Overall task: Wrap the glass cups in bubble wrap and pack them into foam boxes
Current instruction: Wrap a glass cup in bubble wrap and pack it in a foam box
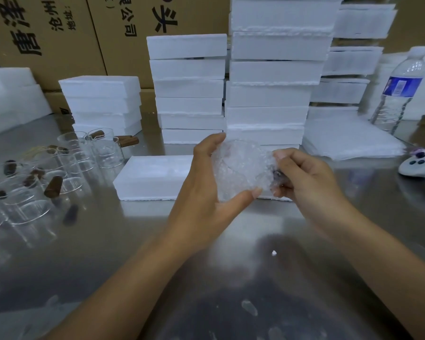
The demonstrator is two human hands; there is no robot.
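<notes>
A brushed steel table (206,266) fills the lower view, backed by brown cardboard cartons (59,33) printed with black characters. Against them rise stacks of closed white foam boxes (272,69), the right-hand columns tallest. A flat pile of white packing sheets (341,133) lies at the right, with a clear plastic water bottle with a blue label (400,89) standing upright behind it. One low white foam box (152,177) sits alone near the table's middle, in front of the stacks. To the left is a cluster of clear glass cups with brown wooden handles (66,168), unwrapped, some upright and some on their sides.

Both hands are raised above the table, just in front of the lone box. The left hand (206,182) cups a bundle of clear bubble wrap (238,168) — fingertips on its top, thumb under it. The right hand (304,177) pinches the bundle's right end with curled fingers, where something dark shows through the wrap. A pale game controller (417,165) rests at the right edge, and a small white foam crumb (274,253) lies between the forearms.
</notes>
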